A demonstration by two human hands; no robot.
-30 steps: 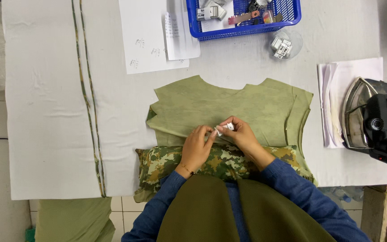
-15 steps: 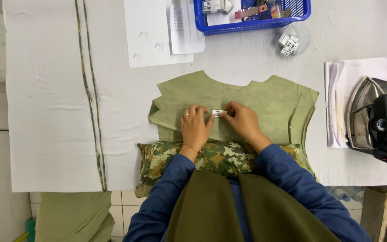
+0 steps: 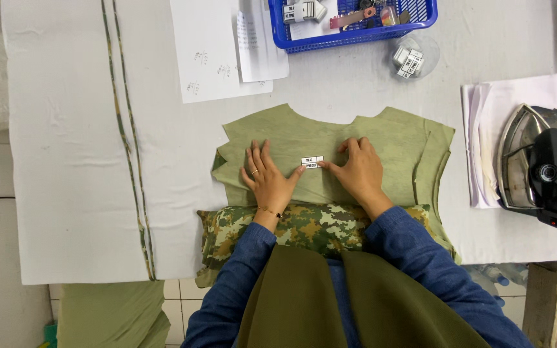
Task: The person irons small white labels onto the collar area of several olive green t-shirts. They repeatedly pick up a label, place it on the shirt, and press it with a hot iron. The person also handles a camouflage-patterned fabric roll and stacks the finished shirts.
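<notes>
Both hands lie flat with fingers spread, clamped on nothing: the left hand (image 3: 267, 177) and right hand (image 3: 356, 171) press down on the olive-green garment panel (image 3: 330, 151), each with one fingertip touching an end of the small white label (image 3: 312, 162) that sits between them.

Risks, largest first. The panel is only pinned by palm pressure on the white counter (image 3: 66, 161), so a sideways push could make the stacked layers creep and wrinkle under the hands. The camouflage pad (image 3: 304, 229) at the near edge, under the wrists, could drag the cloth's hem if the forearms move. The label is loose, I judge, and uneven fingertip pressure would skew it.

Well to the right of the right hand stands an iron (image 3: 539, 171); beyond the hands, a blue basket (image 3: 356, 40) and paper sheets (image 3: 211, 51).
</notes>
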